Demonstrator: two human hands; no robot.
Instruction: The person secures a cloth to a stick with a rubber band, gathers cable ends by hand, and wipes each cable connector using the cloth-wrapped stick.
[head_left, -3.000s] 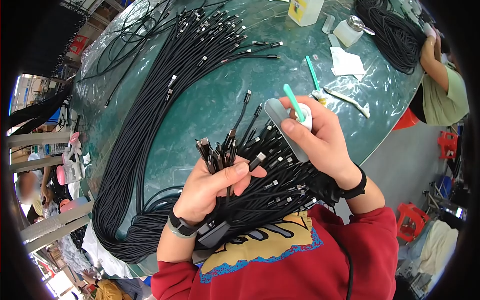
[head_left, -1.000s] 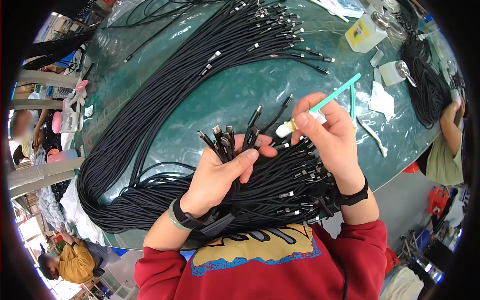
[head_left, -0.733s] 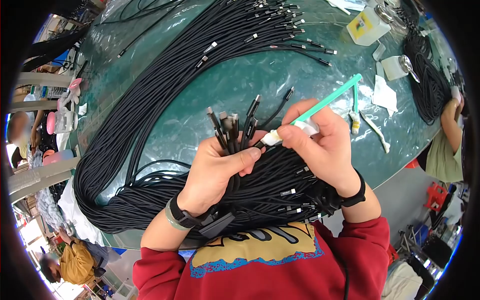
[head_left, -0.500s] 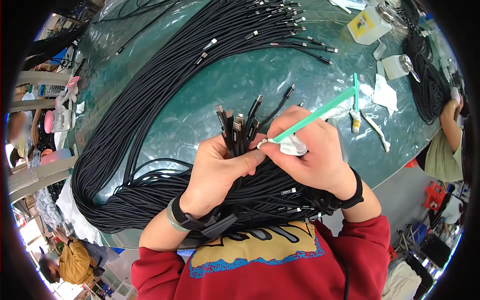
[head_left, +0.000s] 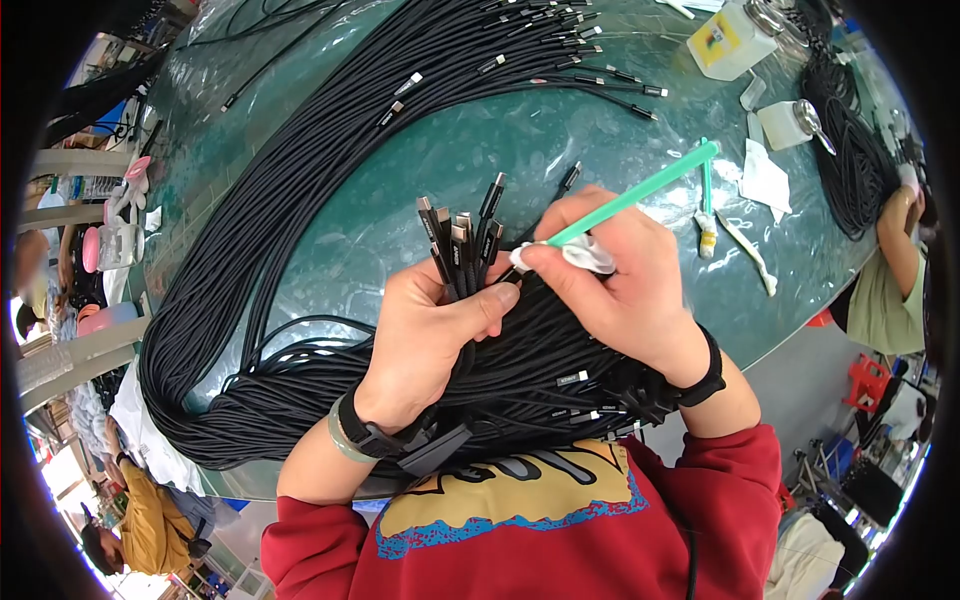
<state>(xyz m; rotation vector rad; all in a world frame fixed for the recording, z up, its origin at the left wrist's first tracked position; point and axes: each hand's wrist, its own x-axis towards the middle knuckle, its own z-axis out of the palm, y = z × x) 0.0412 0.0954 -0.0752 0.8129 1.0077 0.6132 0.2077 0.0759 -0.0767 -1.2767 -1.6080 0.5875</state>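
Observation:
My left hand [head_left: 425, 325] is closed around a small bunch of black USB cables [head_left: 462, 262], their metal plugs sticking up above the fingers. Between its thumb and forefinger, one cable end points toward my right hand [head_left: 630, 275]. That hand pinches a green stick [head_left: 640, 195] together with a crumpled white cloth [head_left: 588, 256]. The cloth covers the stick's lower end and meets the cable end by my left thumb; the plug itself is hidden. Beneath both hands lies a thick pile of black cables [head_left: 300, 420].
The long cable bundle [head_left: 300, 170] curves over the green table [head_left: 440, 160]. At right are a second green stick [head_left: 707, 190], a white strip [head_left: 750, 255], white paper [head_left: 765, 180] and two bottles [head_left: 725, 45]. Other people sit at both sides, one in yellow [head_left: 155, 515].
Both hands have shifted slightly left, the bunched plugs leaning a little further left. The green stick tilts flatter, and the cloth now sits over the cable end beside my left thumb.

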